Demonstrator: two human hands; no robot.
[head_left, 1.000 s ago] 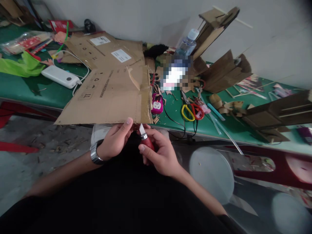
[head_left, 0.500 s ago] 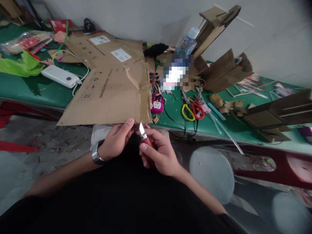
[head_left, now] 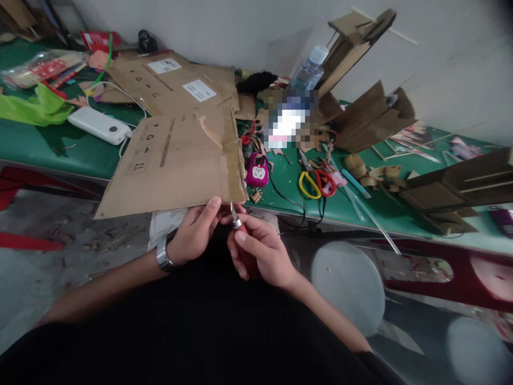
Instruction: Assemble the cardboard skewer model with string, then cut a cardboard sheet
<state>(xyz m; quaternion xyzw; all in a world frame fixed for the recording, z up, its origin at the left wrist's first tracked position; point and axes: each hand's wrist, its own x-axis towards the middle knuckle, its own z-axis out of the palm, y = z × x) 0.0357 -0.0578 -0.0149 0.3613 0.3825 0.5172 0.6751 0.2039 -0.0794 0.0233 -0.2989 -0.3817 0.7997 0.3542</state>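
Note:
My left hand (head_left: 196, 227) pinches the near edge of a brown cardboard sheet (head_left: 180, 171), thumb on top and fingers underneath. The sheet has printed marks, a torn flap and a strip of tape along its right side. My right hand (head_left: 266, 248) is wrapped around the red handle of a craft knife (head_left: 245, 251). Its short blade points up at the sheet's near edge, just right of my left thumb; whether the tip touches the cardboard I cannot tell. Some fingertips are hidden under the sheet.
On the green table (head_left: 280, 187) lie yellow-and-red scissors (head_left: 316, 184), a magenta socket block (head_left: 257, 170) with a cable, a white power bank (head_left: 99, 125) and more cardboard (head_left: 176, 80). A bottle (head_left: 308, 72) and cardboard structures (head_left: 372, 117) stand right. Round stools (head_left: 348, 286) are below.
The cardboard sheet has turned slightly and its near left corner has dropped lower. The knife blade has tilted, so it no longer shines brightly. Both hands stay nearly in place.

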